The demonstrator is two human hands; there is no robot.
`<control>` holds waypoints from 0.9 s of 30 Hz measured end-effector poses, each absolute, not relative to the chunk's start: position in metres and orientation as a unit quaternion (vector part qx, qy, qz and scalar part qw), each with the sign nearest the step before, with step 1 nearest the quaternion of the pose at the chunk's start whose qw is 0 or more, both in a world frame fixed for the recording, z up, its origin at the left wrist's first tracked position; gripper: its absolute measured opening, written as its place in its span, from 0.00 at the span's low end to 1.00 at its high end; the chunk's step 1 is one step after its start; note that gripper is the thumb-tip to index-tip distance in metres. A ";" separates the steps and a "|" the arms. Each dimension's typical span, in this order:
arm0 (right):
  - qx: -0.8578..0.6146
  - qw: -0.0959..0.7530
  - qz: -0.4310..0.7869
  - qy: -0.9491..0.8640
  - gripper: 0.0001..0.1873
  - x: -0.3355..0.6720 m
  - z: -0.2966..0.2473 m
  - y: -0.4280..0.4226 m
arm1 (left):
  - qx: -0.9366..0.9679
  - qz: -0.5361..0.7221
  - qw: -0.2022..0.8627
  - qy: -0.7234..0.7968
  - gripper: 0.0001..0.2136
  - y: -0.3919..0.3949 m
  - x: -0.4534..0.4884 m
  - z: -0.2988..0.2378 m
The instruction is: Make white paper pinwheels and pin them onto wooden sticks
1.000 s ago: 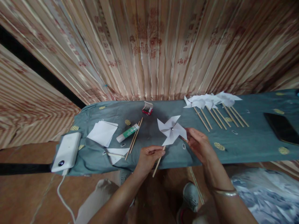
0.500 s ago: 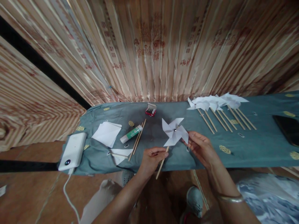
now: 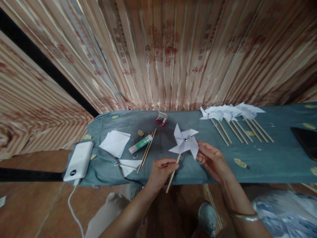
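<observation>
A white paper pinwheel [image 3: 182,145] with a metal pin at its centre stands tilted over the near part of the table. My left hand [image 3: 162,170] is closed around its wooden stick [image 3: 170,180], thumb and fingers pinching it just below the blades. At the wheel's right side, my right hand [image 3: 211,158] has curled fingers at the edge of a blade; some fingertips are hidden behind the paper. Beyond the wheel sits a small open red box [image 3: 161,119] holding small dark metal pieces.
Several finished pinwheels [image 3: 230,112] lie in a row at the right, beside a dark phone [image 3: 305,140]. Leftward are a glue stick [image 3: 140,144], loose wooden sticks [image 3: 148,148], white paper sheets [image 3: 115,143], a folded paper piece [image 3: 128,167] and a white power bank [image 3: 78,161] with a cable.
The pinwheel's blades have turned on the pin, while my left hand keeps its grip on the stick. My right hand stays close beside the blades. The view has shifted slightly.
</observation>
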State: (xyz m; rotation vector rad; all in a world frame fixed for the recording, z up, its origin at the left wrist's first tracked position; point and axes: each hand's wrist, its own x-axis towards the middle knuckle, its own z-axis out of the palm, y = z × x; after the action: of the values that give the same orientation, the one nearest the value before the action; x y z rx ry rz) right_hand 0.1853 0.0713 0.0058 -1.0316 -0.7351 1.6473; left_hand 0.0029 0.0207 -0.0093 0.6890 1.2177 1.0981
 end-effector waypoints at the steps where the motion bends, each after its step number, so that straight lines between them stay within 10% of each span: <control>1: -0.428 0.507 0.684 -0.304 0.16 0.185 0.005 0.071 | 0.301 0.481 0.629 0.532 0.16 0.021 0.003 -0.010; 27: -0.408 0.510 0.690 -0.312 0.17 0.181 0.001 0.069 | 0.274 0.486 0.631 0.539 0.16 0.022 0.004 -0.008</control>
State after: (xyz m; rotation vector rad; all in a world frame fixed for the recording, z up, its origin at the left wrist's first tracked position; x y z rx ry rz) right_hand 0.1810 0.0686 0.0008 -0.9828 -0.7514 1.6618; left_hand 0.0035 0.0218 -0.0078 0.6263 1.2336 1.1127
